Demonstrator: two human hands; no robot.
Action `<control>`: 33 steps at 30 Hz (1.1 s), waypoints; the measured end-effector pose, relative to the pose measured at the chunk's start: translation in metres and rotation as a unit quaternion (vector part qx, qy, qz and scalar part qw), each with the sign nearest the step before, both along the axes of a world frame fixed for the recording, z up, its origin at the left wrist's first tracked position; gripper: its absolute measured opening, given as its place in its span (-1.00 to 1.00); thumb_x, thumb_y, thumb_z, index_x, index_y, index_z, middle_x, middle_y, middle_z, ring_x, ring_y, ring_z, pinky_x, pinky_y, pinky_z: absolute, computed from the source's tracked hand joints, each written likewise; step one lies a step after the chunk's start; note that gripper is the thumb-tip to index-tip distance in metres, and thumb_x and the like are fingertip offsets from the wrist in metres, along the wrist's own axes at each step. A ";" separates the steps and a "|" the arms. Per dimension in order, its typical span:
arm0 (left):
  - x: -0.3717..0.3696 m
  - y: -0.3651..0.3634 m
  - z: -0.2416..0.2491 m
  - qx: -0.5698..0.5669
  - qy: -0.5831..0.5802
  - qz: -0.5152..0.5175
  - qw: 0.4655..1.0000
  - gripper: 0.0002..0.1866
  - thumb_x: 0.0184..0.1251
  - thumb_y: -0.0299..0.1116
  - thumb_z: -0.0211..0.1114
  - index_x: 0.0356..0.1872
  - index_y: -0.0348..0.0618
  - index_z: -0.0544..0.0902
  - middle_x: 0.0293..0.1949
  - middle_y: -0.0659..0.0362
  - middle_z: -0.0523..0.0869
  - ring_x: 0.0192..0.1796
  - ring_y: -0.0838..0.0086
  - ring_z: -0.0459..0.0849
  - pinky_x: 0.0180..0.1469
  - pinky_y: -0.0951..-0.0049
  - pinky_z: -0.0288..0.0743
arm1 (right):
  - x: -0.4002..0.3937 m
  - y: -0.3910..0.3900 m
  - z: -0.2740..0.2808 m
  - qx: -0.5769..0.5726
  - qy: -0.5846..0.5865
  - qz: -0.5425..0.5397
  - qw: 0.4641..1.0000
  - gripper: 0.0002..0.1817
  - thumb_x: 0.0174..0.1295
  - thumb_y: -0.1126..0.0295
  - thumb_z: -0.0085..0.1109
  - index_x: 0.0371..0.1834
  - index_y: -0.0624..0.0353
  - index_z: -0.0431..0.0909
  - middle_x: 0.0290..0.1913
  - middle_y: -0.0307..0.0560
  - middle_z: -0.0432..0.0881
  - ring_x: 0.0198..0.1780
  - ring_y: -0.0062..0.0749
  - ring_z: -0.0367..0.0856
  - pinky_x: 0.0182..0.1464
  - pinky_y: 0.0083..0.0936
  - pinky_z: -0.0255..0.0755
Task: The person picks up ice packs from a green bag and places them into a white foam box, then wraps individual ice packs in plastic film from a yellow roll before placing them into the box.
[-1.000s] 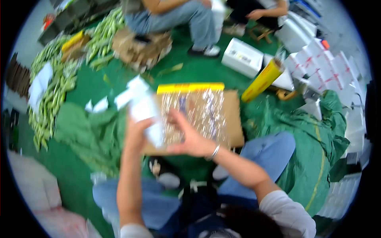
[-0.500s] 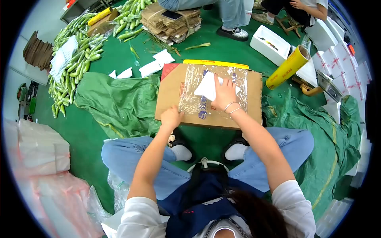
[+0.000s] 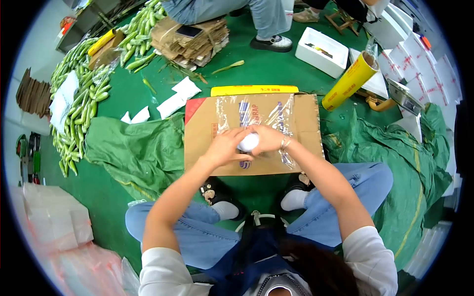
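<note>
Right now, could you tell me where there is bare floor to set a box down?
Bare green floor lies between the cardboard stack and the white foam box. The cardboard sheet is taken by both hands; the left is crowded with cucumbers.

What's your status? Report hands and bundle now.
Left hand and right hand both closed on white bundle. Bundle over cling film on cardboard. Nothing blocking.

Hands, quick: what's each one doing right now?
Left hand: closed around the white bundle over the cardboard sheet.
Right hand: closed on the same white bundle from the other side.
</note>
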State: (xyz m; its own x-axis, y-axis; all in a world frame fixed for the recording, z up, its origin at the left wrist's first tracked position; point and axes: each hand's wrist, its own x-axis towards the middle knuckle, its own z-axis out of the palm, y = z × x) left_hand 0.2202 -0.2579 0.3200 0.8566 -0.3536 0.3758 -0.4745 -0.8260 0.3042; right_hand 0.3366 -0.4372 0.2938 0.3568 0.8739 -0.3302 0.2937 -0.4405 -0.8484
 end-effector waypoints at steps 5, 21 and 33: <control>0.031 0.010 0.011 0.115 0.165 -0.021 0.979 -0.24 -0.06 0.05 0.48 0.23 0.04 0.47 -0.14 0.05 0.70 -0.28 0.08 0.71 -0.27 0.17 0.58 | -0.029 -0.025 -0.007 0.223 0.082 -0.343 0.909 0.07 -0.27 0.13 0.58 0.31 0.39 0.18 0.14 0.30 0.47 0.23 0.04 0.45 0.27 -0.28 0.34; 0.031 -0.009 0.052 0.054 0.183 -0.038 0.981 -0.32 -0.02 0.09 0.46 -0.03 -0.28 0.58 -0.51 -0.16 0.66 -0.43 -0.05 0.68 -0.31 0.17 0.60 | 0.003 -0.017 0.089 0.050 -0.438 -0.249 0.862 -0.85 0.01 0.49 0.21 -0.39 0.32 0.69 -0.50 0.12 0.65 -0.41 -0.06 0.68 -0.28 -0.32 0.57; 0.055 0.004 -0.018 0.083 0.587 -0.152 0.791 -0.32 0.27 0.29 0.16 -0.35 -0.30 0.68 -0.45 -0.02 0.67 -0.36 0.23 0.57 -0.28 0.27 0.44 | -0.128 -0.066 0.024 0.028 -0.352 -0.027 0.935 0.05 -0.28 0.29 0.44 0.33 0.51 0.11 0.27 0.41 0.28 0.31 0.22 0.27 0.36 -0.19 0.22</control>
